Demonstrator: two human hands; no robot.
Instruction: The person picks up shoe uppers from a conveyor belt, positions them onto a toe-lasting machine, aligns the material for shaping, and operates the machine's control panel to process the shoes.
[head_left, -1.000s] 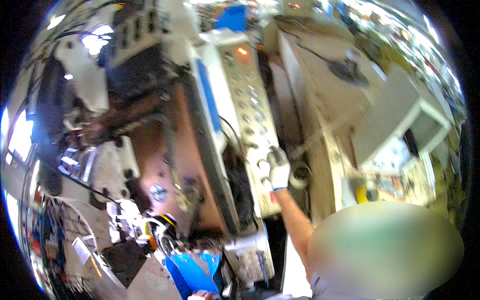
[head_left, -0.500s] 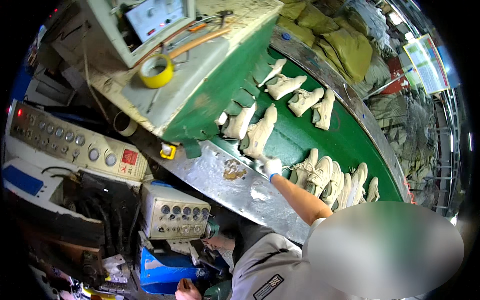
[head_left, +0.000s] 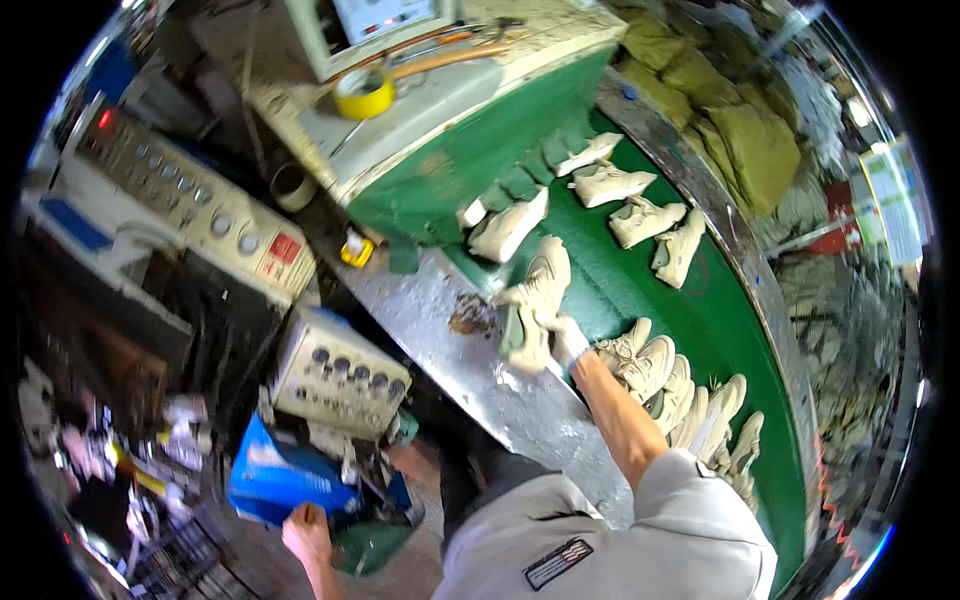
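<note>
My right hand [head_left: 567, 340], in a white glove, grips a beige shoe [head_left: 546, 275] by its side. This shoe has laces and a grey-green patch, and is held at the edge where the green belt meets the metal ledge [head_left: 400, 320]. A row of beige shoes [head_left: 650, 368] stands on the belt to the right of my right wrist. Farther off, several beige shoe uppers [head_left: 612, 185] lie on the belt, and one upper [head_left: 510, 228] rests by the green panel. My left hand [head_left: 308, 532] is bare and low at the left, fingers curled in, with no object visible in it.
A worktop [head_left: 430, 95] at the far left holds yellow tape [head_left: 364, 93] and a wooden-handled tool. Control boxes [head_left: 340, 373] with knobs and a blue machine part [head_left: 275, 475] are at the left. Olive sacks [head_left: 745, 150] are piled beyond the belt [head_left: 735, 320].
My right hand has taken hold of the shoe, brought it nearer to the ledge and turned it. My left hand has moved left and a little up. The view has shifted.
</note>
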